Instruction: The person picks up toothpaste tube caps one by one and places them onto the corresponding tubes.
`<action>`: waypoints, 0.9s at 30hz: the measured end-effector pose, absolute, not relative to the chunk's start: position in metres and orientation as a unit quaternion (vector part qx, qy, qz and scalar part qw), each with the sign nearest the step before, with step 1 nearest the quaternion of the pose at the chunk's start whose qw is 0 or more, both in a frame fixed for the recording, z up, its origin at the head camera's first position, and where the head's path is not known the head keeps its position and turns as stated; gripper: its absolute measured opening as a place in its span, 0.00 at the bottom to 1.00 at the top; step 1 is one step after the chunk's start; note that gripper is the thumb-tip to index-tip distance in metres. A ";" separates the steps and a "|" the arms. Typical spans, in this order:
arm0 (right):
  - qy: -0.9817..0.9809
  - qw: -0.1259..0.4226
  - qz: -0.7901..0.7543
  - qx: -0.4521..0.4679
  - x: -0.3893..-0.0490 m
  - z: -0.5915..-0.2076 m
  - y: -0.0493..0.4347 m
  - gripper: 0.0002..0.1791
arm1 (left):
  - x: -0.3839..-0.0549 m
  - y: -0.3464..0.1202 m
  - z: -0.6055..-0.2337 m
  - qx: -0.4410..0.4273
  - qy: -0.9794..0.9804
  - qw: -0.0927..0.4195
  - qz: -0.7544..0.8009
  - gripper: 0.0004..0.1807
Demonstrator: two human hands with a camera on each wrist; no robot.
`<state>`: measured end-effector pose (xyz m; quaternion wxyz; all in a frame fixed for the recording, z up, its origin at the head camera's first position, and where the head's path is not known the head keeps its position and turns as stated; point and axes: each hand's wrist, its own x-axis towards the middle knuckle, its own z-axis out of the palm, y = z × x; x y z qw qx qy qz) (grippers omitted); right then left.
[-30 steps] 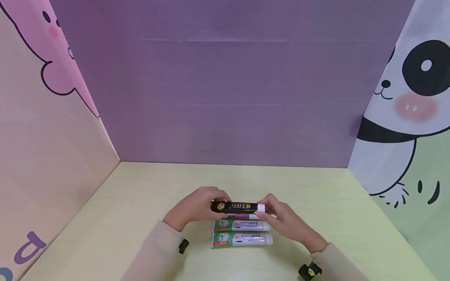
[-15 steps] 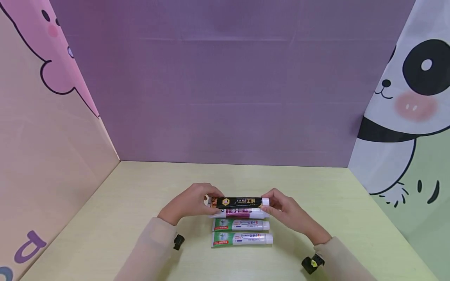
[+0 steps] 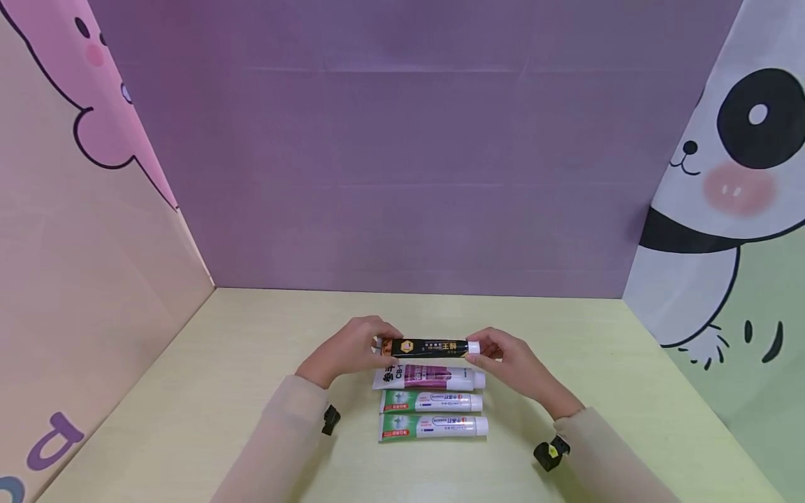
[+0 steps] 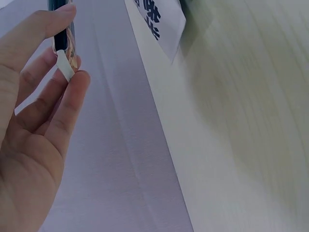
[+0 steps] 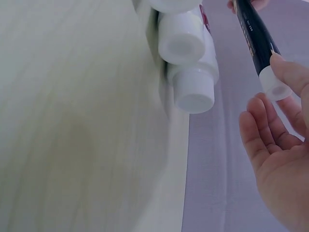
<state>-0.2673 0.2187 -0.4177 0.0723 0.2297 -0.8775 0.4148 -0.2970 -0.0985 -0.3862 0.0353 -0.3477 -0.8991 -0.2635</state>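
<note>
A black toothpaste tube (image 3: pixel 434 348) with a white cap is held level between both hands, just beyond a row of other tubes. My left hand (image 3: pixel 357 349) pinches its flat tail end between thumb and fingers; the left wrist view shows that tail (image 4: pixel 64 65) at the fingertips. At the cap end, my right hand (image 3: pixel 517 363) pinches the tube between thumb and fingers, and the white cap (image 5: pixel 274 84) shows beside the thumb in the right wrist view. Nearest to it lies a white and purple toothpaste tube (image 3: pixel 434 378), cap to the right.
Two green and white toothpaste tubes (image 3: pixel 434 402) lie parallel on the pale wooden table (image 3: pixel 251 447), nearer me. A purple panel (image 3: pixel 402 175) stands along the far edge. Printed side walls rise at left and right.
Both hands have carried the black tube away from me, past the white and purple tube. That tube, partly covered earlier, now shows fully beside the green and white ones.
</note>
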 end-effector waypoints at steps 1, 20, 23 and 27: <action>-0.880 0.070 0.413 0.224 -0.269 -0.418 0.218 0.17 | -0.298 -0.098 -0.387 -0.345 -0.901 0.036 -0.261 0.20; -0.902 0.020 0.392 0.181 -0.291 -0.428 0.220 0.15 | -0.319 -0.092 -0.402 -0.303 -0.903 -0.025 -0.303 0.20; -0.903 0.012 0.389 0.181 -0.292 -0.429 0.220 0.15 | -0.320 -0.092 -0.406 -0.290 -0.904 -0.033 -0.312 0.20; -0.909 0.003 0.379 0.177 -0.295 -0.430 0.220 0.16 | -0.322 -0.091 -0.410 -0.279 -0.905 -0.050 -0.318 0.20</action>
